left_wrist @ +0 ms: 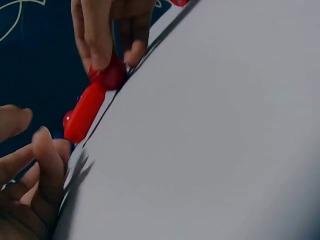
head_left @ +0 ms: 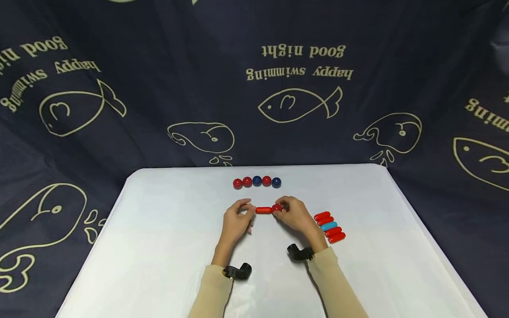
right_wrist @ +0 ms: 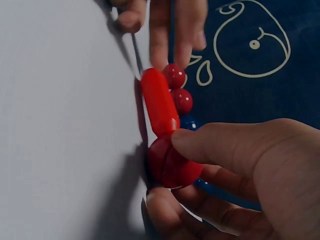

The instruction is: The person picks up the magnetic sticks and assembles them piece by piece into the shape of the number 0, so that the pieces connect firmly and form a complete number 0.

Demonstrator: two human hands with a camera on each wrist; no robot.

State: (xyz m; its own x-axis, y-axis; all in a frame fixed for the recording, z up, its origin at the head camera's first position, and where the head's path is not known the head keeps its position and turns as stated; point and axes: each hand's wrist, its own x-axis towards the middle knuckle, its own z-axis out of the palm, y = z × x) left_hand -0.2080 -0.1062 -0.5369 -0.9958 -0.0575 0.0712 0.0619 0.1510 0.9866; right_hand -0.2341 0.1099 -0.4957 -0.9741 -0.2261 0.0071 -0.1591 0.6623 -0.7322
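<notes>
My right hand (head_left: 294, 214) pinches a shiny red ball (right_wrist: 172, 162) between thumb and fingers. Joined end to end with that ball is a bright red rod (head_left: 263, 210) with rounded ends, pointing toward the left hand. At the rod's other end is my left hand (head_left: 236, 221), its fingertips right at the tip and not wrapped round it. In the left wrist view, the rod (left_wrist: 85, 112) hangs between both hands, close over the white table. The right wrist view shows the left fingers (right_wrist: 160, 40) just beyond the rod's far end.
Behind the hands, a row of several red and dark blue balls (head_left: 257, 181) lies on the white table (head_left: 159, 247). Right of the right forearm, several red rods (head_left: 333, 231) and one light blue rod (head_left: 328, 226) lie side by side. A dark printed cloth (head_left: 199, 88) hangs beyond the table.
</notes>
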